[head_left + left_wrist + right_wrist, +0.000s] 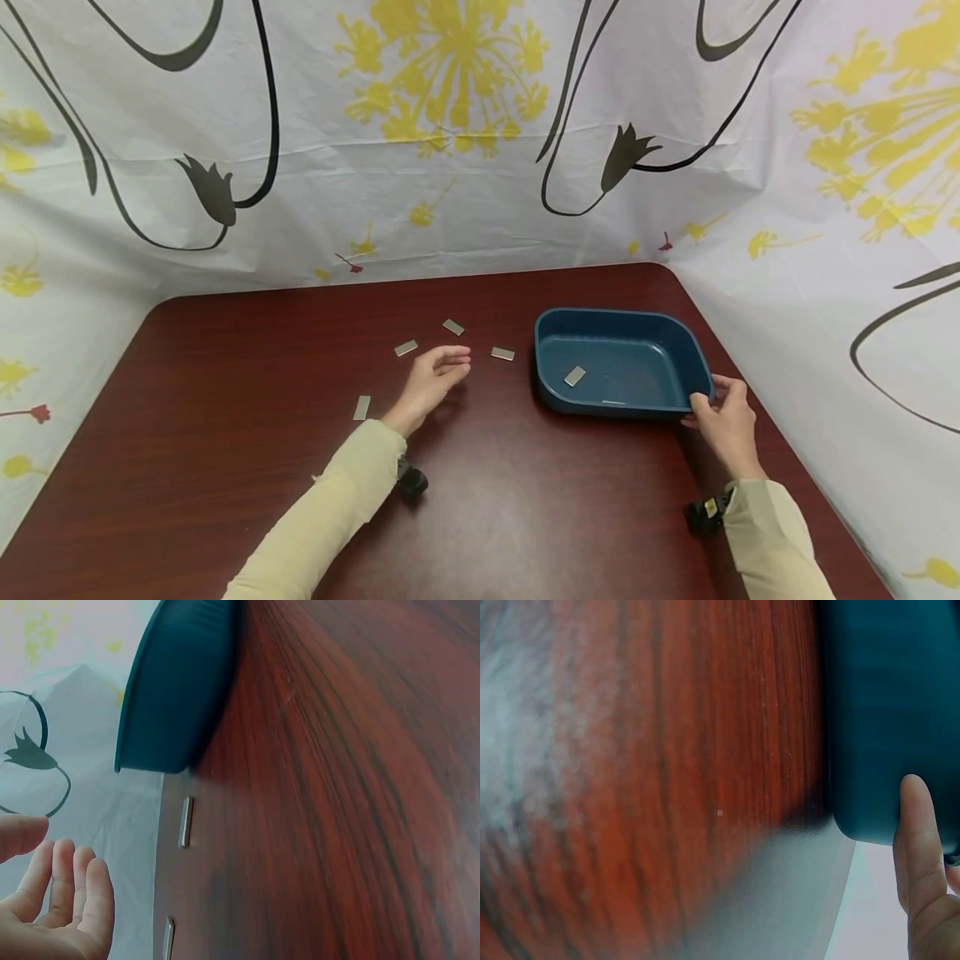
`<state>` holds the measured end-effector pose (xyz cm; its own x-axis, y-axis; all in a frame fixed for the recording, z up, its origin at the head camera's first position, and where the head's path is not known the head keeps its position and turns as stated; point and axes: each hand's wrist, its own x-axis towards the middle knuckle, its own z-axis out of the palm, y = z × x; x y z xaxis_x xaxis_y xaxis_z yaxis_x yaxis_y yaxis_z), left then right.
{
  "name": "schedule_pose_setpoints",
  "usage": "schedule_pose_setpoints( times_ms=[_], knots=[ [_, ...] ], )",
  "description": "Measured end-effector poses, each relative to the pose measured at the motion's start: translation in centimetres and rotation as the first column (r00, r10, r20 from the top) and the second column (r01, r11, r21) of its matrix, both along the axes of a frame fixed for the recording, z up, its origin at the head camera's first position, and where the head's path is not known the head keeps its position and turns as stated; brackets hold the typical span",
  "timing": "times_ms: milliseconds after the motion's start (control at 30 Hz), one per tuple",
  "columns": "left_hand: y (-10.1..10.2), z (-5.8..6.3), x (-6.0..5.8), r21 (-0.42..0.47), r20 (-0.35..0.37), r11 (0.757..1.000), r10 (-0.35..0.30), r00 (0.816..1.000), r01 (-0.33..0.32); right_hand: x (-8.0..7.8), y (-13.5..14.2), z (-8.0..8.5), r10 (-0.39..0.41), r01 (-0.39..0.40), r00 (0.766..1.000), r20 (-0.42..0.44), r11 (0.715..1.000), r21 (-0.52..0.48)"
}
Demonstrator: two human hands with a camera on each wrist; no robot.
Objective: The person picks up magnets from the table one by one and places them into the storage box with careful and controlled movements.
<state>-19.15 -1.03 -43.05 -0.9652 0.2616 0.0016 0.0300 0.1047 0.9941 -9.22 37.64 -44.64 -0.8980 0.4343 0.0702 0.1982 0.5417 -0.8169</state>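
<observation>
My left hand [429, 382] hovers above the table with fingers extended and slightly bent, holding nothing. In the left wrist view, the thumb stands apart from the fingers [63, 879]. Around that hand lie several small flat silvery rectangular pieces; the nearest are one piece [502, 353] to its right and another piece [406, 347] behind it. A further piece [453, 327] is farther back, and one more piece [362, 407] is by the left wrist. My right hand [729, 423] grips the front right corner of a dark blue tray [600, 313]. Inside the tray lies one similar piece [574, 377].
The dark reddish wood table [540, 500] has rounded far corners. A white patterned cloth [480, 208] hangs behind it and along both sides. Each wrist wears a small black camera, such as the left camera [412, 482].
</observation>
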Motion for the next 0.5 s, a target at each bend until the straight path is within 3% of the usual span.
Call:
schedule_pose_setpoints(
  times_ms=[267, 500],
  knots=[
    [-2.2, 0.1, -0.5, -0.049, 0.001, 0.999, 0.004, 1.000, -0.004, 0.0, -0.1, -0.1, -0.002, 0.001, 1.000, -0.008, 1.000, -0.003],
    [-4.3, 0.2, -0.7, -0.014, 0.059, 0.999, 0.052, 0.997, -0.051, 0.0, -0.1, 0.0, 0.004, -0.004, 1.000, -0.012, 1.000, -0.011]
  ],
)
